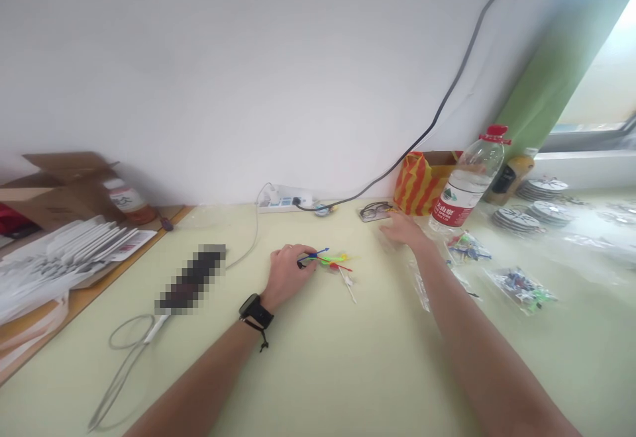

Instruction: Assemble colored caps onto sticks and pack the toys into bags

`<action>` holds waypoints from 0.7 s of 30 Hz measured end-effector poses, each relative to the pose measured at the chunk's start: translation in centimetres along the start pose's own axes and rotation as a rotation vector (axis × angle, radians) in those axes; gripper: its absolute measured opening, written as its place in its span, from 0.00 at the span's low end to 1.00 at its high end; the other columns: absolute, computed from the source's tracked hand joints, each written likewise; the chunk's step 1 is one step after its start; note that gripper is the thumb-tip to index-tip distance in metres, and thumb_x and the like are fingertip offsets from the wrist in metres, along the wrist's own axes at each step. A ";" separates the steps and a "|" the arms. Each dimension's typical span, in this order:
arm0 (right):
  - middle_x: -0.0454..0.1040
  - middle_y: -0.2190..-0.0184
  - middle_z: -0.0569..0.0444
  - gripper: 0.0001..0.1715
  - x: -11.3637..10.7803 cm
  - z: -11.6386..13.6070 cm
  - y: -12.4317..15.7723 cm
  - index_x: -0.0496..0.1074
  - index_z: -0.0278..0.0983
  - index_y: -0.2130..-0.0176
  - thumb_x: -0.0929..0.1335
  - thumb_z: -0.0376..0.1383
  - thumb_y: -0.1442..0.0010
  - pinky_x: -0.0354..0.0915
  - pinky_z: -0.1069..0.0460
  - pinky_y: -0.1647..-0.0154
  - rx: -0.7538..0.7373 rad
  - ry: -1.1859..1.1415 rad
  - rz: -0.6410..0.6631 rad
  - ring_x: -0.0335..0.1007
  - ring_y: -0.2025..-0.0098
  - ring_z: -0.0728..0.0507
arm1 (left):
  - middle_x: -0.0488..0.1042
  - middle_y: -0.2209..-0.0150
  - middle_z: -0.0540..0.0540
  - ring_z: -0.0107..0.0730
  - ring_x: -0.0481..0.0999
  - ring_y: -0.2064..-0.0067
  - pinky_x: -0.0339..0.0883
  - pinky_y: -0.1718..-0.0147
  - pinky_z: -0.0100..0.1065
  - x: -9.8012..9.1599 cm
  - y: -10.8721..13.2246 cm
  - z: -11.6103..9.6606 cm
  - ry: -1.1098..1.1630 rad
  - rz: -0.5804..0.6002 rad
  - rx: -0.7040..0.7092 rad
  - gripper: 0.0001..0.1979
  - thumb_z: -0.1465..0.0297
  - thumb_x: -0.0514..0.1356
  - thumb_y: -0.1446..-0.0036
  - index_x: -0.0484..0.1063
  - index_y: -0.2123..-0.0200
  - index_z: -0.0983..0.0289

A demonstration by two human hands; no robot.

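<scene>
My left hand, with a black watch on its wrist, rests on the table with its fingers closed around a blue plastic pointer. Its arrow tip sticks out to the right. Beside the fingertips lie a yellow-green pointer, a red pointer and a white pointer. My right hand is farther right and blurred, close to a pair of eyeglasses. Some clear plastic shows under its fingers; whether they grip anything is unclear.
Bags of small coloured parts and stacked round discs lie right. A large water bottle stands by a striped bag. A power strip sits along the wall. White packets fill the left.
</scene>
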State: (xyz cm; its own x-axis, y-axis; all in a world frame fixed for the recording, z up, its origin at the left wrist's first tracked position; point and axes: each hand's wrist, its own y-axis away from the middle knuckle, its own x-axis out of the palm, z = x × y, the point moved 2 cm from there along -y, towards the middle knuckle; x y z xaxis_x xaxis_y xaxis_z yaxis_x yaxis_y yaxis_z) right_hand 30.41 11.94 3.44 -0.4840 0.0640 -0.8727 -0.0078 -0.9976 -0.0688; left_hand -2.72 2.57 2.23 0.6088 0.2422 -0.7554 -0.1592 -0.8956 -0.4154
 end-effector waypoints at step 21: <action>0.79 0.57 0.49 0.12 6.7 12.2 4.1 0.78 0.37 0.55 0.70 0.40 0.36 0.69 0.50 0.56 -0.545 -0.348 0.386 0.75 0.58 0.43 | 0.81 0.70 0.54 0.35 0.78 0.70 0.68 0.73 0.30 -2.2 -1.5 2.0 0.504 0.333 -0.217 0.17 0.56 0.71 0.48 0.79 0.64 0.63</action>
State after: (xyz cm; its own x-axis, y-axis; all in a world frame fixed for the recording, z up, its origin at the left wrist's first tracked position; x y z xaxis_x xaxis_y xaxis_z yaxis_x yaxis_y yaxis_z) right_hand 16.46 7.97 3.22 -0.6143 -0.3900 -0.6860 0.6086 -0.7875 -0.0973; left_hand -5.39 4.13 3.49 0.8528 -0.2198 -0.4738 -0.2743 -0.9605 -0.0480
